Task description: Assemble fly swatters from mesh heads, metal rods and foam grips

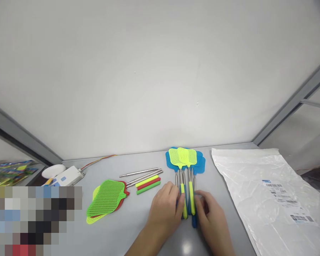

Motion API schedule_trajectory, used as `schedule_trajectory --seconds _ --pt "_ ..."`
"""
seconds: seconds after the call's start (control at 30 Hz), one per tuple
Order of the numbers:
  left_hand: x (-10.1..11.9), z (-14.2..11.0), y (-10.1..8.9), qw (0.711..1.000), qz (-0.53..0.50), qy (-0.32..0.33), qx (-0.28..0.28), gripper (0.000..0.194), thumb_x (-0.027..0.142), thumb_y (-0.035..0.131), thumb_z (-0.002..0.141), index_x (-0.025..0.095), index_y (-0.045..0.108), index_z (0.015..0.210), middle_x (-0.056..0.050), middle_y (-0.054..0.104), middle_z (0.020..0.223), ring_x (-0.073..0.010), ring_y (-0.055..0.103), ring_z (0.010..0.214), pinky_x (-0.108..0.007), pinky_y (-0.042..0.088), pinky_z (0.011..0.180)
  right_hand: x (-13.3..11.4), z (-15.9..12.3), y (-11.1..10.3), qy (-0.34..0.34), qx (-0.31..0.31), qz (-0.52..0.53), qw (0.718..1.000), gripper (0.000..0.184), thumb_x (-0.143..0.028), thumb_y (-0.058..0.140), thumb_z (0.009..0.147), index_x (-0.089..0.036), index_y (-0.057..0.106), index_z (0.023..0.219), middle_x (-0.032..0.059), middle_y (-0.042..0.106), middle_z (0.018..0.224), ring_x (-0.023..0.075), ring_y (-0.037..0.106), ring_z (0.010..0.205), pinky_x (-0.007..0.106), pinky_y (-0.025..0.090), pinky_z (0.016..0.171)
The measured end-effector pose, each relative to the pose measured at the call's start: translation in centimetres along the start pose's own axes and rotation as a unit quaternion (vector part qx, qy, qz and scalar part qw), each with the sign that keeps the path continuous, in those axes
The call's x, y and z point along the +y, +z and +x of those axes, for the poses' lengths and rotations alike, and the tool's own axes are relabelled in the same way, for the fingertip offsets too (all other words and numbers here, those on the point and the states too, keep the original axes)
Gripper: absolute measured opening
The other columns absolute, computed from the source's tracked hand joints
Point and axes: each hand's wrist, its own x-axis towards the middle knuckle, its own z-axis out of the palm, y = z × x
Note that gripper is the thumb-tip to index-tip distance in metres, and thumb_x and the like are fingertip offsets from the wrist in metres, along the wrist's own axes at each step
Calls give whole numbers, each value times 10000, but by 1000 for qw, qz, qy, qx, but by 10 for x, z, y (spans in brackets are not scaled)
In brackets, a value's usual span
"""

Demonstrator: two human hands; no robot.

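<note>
Several fly swatters lie bunched side by side on the table, with yellow-green heads [187,156] on top of blue heads [200,164]. Their metal shafts run down to yellow and blue grips. My left hand [165,205] is curled against the left side of the grips, its fingertips partly hidden. From the right, my right hand [212,215] has bent fingers against a blue grip [194,221]. Left of my hands lie loose swatter heads, a green one [108,197] over red and yellow ones. Metal rods [138,172] and a green grip tube [148,187] beside red and yellow tubes lie near them.
A large white plastic mailing bag [245,177] with a printed label covers the right side of the table [117,234]. At the far left are a white device [66,176] with wires and a white oval object [53,171]. A pale wall [154,78] stands behind; the lower left is pixelated.
</note>
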Motion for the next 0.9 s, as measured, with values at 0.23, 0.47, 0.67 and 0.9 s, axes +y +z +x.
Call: schedule_trajectory --seconds 0.23,0.47,0.67,0.9 --pt "-57 -48 -46 997 30 66 3 200 221 386 950 194 436 758 -31 494 778 -184 451 717 -326 359 650 -9 -8 -5 -95 76 -32 992 255 -422 469 922 -219 623 917 9 619 726 157 567 604 260 463 584" --pt "-118 -108 -76 992 42 -52 111 212 190 395 952 188 455 749 -35 487 762 -189 438 742 -343 336 688 -79 29 28 -359 -126 -188 906 223 -314 416 956 -228 621 939 42 651 820 187 619 733 288 442 654" --pt "-115 -109 -88 980 26 -121 159 208 193 387 946 190 488 765 -43 524 792 -197 470 802 -344 354 736 -149 92 113 -411 -246 -287 830 213 -263 454 942 -201 657 950 72 663 923 198 632 819 280 414 692" --pt "-116 -112 -92 980 16 -141 142 138 213 435 919 186 538 831 -57 542 864 -210 485 845 -344 371 746 -162 111 163 -425 -294 -280 809 83 -193 577 839 -175 656 821 89 661 893 199 622 857 277 411 760"
